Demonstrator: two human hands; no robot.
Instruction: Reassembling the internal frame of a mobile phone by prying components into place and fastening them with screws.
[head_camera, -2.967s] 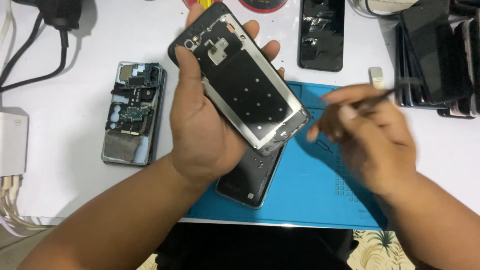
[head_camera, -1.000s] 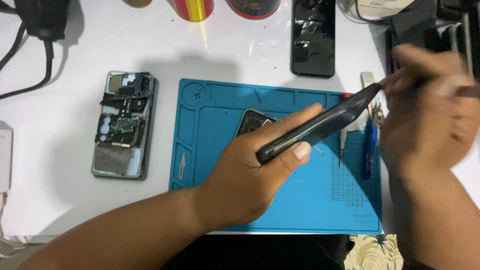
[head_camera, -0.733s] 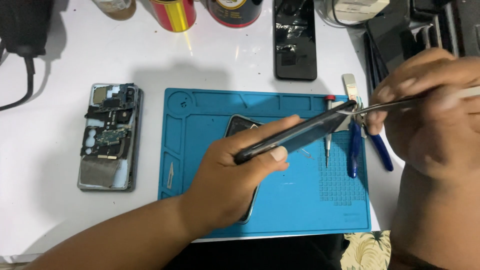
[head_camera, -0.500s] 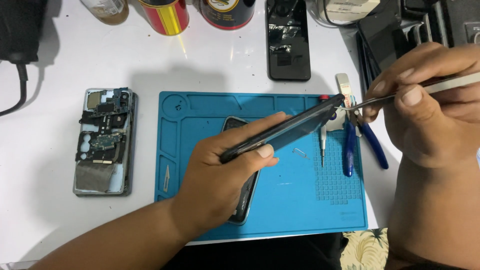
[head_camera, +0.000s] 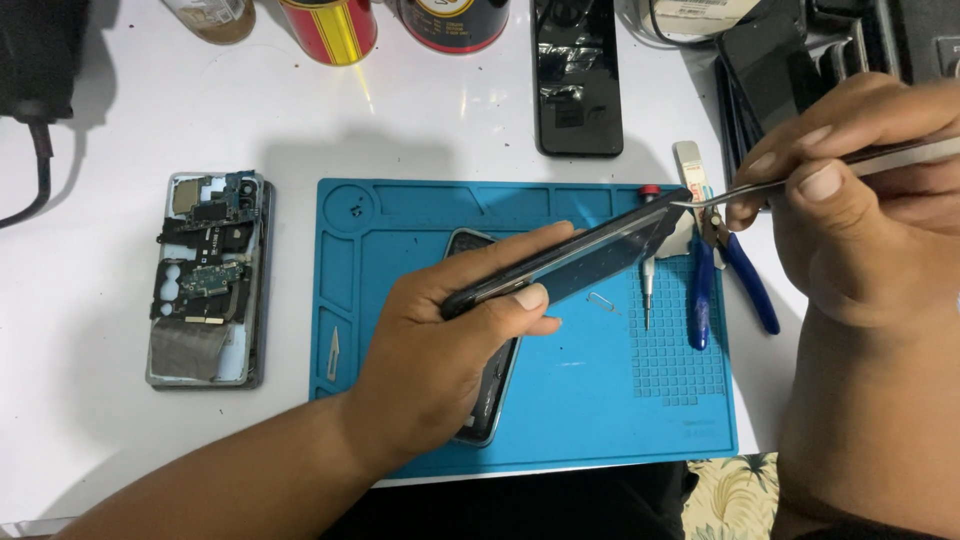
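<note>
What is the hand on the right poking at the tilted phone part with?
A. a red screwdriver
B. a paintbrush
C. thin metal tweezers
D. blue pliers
C: the right hand pinches thin silver metal tweezers whose tip meets the top end of the dark flat phone panel in the left hand.

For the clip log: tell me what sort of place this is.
Most likely a phone repair bench: a blue repair mat on a white table, an opened phone with bare circuitry, and tweezers working at a phone frame.
</note>
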